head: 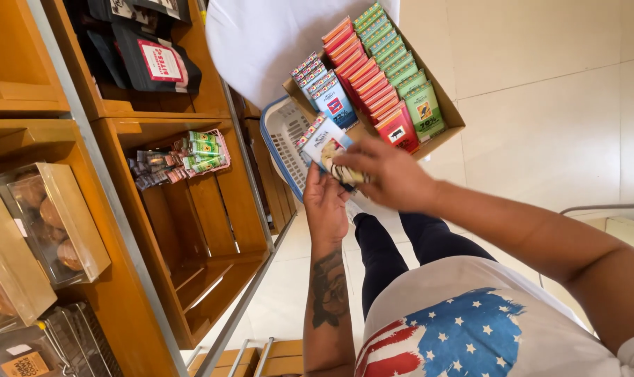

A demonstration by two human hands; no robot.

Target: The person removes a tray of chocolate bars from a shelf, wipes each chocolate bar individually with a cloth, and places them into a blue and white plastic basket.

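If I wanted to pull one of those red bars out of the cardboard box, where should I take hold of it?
Probably by its exposed top edge, pinched across the thin faces. The red bars stand on edge in a tight row inside the cardboard box, with green bars close on one side, so only the tops are free. Come from the open side of the box and lift straight out.

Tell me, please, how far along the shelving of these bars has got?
A few packets already lie in the wooden crate shelf. The left hand and right hand hold a small stack of bars. The cardboard box remains nearly full of bars.
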